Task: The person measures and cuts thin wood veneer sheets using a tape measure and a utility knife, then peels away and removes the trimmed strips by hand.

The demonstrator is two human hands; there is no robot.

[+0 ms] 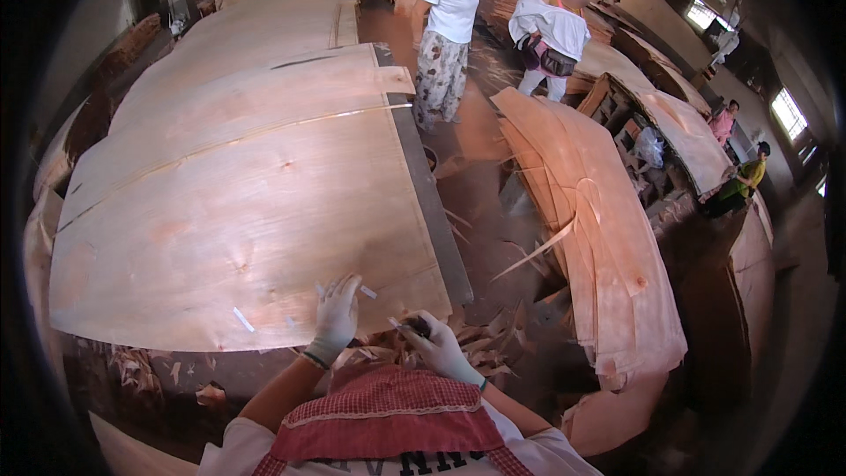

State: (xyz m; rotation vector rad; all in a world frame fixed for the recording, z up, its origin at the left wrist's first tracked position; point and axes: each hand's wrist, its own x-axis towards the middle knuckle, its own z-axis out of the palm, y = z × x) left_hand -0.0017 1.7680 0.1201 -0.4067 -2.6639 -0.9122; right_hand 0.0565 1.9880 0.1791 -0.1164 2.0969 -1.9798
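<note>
A large pale wood veneer sheet [256,203] lies before me on a broad table. My left hand [337,319], in a white glove, rests on the sheet's near edge with its fingers stretched out. Short white tape strips [243,319] are on the veneer, one of them a tape strip [368,292] beside my left fingertips. My right hand [443,351], also gloved, is closed at the sheet's near right corner around a small dark object [417,325]. A whitish piece shows at its tip; its kind is not clear.
Layered veneer sheets [599,229] are stacked to the right across a narrow aisle. Veneer scraps [480,344] litter the space by my right hand. Two people stand beyond the table: one in a white shirt [451,4], one with a waist bag [557,63]. More veneer stacks line the sides.
</note>
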